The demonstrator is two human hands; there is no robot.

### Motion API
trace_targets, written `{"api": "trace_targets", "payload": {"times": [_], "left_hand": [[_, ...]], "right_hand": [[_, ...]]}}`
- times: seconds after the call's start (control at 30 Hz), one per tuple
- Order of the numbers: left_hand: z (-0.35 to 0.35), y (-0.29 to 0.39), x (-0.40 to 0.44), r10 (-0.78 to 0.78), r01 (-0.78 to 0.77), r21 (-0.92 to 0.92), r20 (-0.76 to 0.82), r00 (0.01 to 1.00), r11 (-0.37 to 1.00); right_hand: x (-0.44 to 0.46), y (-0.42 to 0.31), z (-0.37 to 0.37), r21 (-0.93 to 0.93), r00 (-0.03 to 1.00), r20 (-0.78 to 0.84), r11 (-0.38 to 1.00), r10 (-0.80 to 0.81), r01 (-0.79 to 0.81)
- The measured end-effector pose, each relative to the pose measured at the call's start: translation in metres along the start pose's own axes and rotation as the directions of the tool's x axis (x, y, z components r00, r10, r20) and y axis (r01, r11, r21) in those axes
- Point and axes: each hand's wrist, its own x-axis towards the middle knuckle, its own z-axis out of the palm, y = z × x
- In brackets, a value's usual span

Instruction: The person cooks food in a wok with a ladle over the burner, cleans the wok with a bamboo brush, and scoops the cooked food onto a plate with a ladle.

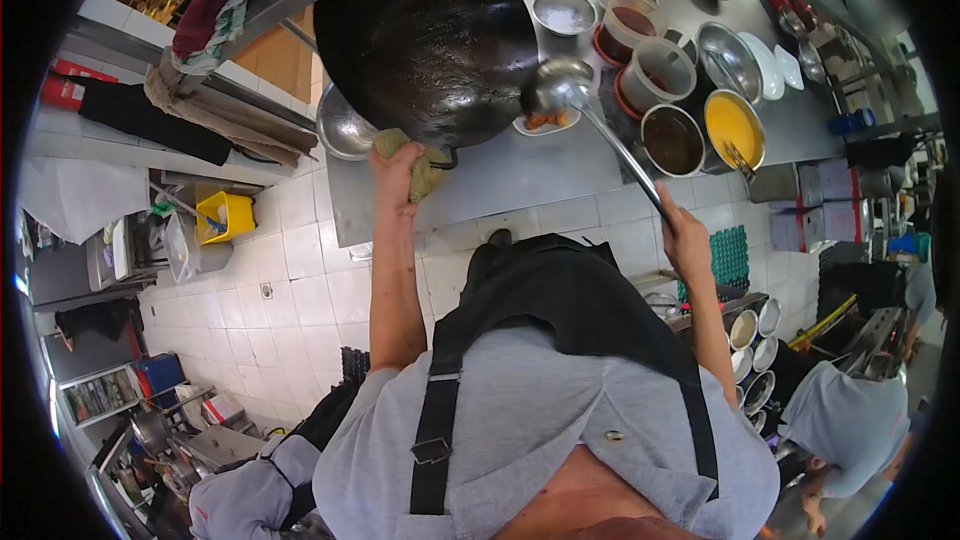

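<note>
The left grip is closed on a folded green cloth, held against the near handle of a black wok. The wok is over the bench, its dark inside glossy; what supports it is hidden.

The right grip is wrapped round the long handle of a ladle. The ladle's bowl is at the wok's right rim, above a white dish with orange-brown food. Whether ladle and wok touch, I cannot tell.

A steel bowl sits just left of the wok. Right of the ladle are dark sauce and yellow liquid in round vessels, with two tubs behind. Co-workers in grey shirts show at lower left and lower right.
</note>
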Motion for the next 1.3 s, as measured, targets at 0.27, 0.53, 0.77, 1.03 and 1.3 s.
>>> {"api": "trace_targets", "payload": {"times": [0.27,0.53,0.77,1.03,1.3], "left_hand": [[0.013,0.014,-0.042,-0.032,0.033,-0.086,0.012,0.999,0.996],[-0.001,0.027,-0.065,-0.021,0.019,0.051,0.028,0.999,0.998],[-0.068,0.036,-0.115,-0.392,0.396,0.038,0.264,0.882,0.917],[-0.064,0.040,-0.169,-0.575,0.470,0.350,0.630,0.521,0.810],[-0.015,0.001,-0.277,-0.697,0.291,0.688,0.711,-0.089,0.665]], "right_hand": [[0.012,0.010,0.027,-0.005,0.999,-0.017,0.999,-0.035,0.035],[-0.069,0.037,0.002,0.019,0.992,-0.117,0.998,-0.050,0.053],[-0.146,-0.090,0.049,0.435,0.960,-0.255,0.900,0.112,0.011],[-0.293,-0.223,0.061,0.648,0.745,-0.319,0.708,0.586,-0.280],[-0.425,-0.322,-0.019,0.927,0.400,-0.355,0.261,0.845,0.270]]}}
